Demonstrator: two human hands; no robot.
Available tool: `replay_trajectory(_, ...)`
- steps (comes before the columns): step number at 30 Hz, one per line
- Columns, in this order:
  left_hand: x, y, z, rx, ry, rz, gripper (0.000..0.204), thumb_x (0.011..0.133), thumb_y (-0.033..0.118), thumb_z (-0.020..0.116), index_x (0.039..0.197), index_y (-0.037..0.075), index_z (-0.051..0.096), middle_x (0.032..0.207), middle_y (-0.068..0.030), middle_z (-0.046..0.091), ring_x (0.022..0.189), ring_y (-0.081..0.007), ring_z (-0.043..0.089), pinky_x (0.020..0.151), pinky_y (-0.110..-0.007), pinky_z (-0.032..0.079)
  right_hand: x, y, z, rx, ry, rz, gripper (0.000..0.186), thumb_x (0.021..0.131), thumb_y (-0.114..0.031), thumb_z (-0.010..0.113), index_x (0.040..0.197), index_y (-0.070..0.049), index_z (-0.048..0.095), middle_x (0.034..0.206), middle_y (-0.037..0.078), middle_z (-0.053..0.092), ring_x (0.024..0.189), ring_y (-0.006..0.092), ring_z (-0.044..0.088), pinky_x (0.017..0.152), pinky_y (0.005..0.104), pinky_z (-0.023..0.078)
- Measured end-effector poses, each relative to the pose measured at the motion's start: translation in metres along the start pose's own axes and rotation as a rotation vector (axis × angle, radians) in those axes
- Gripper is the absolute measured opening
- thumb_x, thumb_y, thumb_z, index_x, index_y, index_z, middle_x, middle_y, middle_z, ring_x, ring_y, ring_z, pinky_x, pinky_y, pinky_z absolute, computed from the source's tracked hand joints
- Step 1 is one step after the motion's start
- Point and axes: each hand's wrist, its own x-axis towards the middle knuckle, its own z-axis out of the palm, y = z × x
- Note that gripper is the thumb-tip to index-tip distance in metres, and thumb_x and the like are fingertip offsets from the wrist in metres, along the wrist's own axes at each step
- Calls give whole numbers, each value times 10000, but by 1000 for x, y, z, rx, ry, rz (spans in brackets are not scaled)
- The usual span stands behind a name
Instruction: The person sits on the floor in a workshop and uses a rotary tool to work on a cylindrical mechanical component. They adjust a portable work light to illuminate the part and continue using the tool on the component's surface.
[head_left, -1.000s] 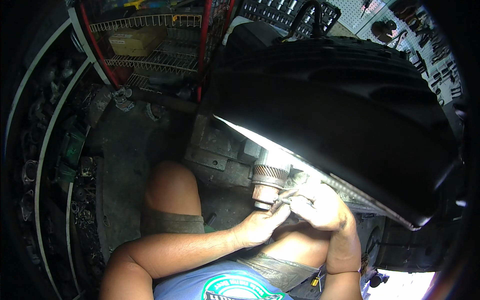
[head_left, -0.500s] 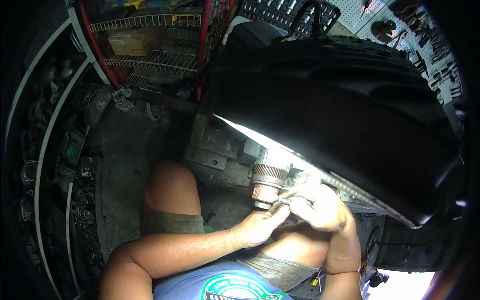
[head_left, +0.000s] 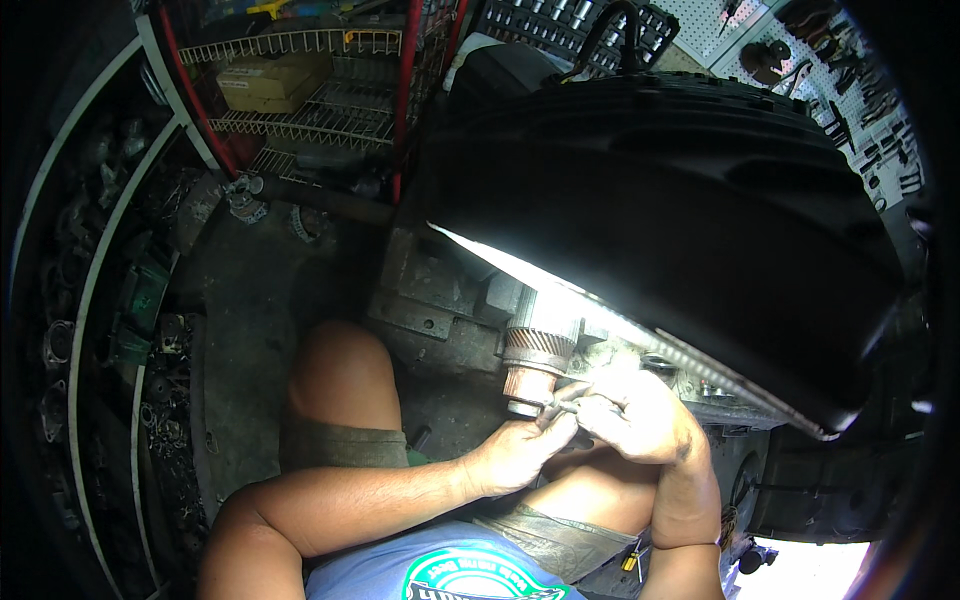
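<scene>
An electric motor armature (head_left: pixel 541 345) is held upright under bright light, with slanted copper windings above a smooth copper commutator (head_left: pixel 528 385) and a pale shaft end at the bottom. Just below and to the right of that end is my left hand (head_left: pixel 520 452), its thumb and fingers pinched together; what they grip is hidden. My right hand (head_left: pixel 640 420) is closed right of the commutator. A thin grey rod-like piece (head_left: pixel 568 405) sticks out from its fingers toward the left thumb. Glare washes out part of the right hand.
A large black lamp hood (head_left: pixel 660 210) with a lit edge hangs over the work. Behind it lie a socket set (head_left: pixel 580 20) and a pegboard (head_left: pixel 720 25) of tools. Wire shelves (head_left: pixel 300 120) stand back left, a parts rack (head_left: pixel 110 250) far left. A yellow-handled screwdriver (head_left: pixel 630 562) is below.
The lamp hood's lower right corner has shifted slightly up and left in view. Both hands stay almost in place at the armature's lower end, with only tiny finger movement.
</scene>
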Motion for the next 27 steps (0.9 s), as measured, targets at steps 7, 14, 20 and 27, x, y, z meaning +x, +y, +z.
replay_trajectory(7, -2, 4, 0, -17, -6, -44, 649, 1191, 420, 451, 1719, 78, 294, 1540, -104, 580, 1403, -161, 537, 1218, -331, 403, -3, 4, 1, 13, 5, 27, 318, 967, -166, 665, 1215, -21, 799, 989, 142, 812, 872, 243, 777, 826, 363, 616)
replay_trajectory(14, -1, 2, 0, -6, 27, -116, 605, 1181, 460, 466, 1625, 48, 461, 1422, -90, 646, 1312, -139, 571, 1155, -316, 444, -2, 10, 0, -54, -6, 11, 316, 974, -162, 672, 1214, 5, 792, 965, 145, 810, 848, 228, 772, 808, 354, 614)
replay_trajectory(20, 0, -2, -3, 134, 99, -249, 589, 1162, 520, 489, 1431, 31, 679, 1284, -55, 703, 1184, -108, 578, 1063, -293, 477, -2, 4, -1, 19, 16, 28, 307, 990, -154, 667, 1218, 15, 787, 959, 140, 812, 839, 220, 769, 788, 348, 616)
replay_trajectory(27, 4, -2, -3, 58, 64, -227, 559, 1175, 458, 496, 1520, 29, 595, 1324, -55, 681, 1212, -111, 583, 1086, -295, 479, 2, 12, -1, -19, 4, -45, 290, 974, -130, 660, 1177, 21, 801, 909, 140, 807, 820, 211, 768, 771, 343, 613)
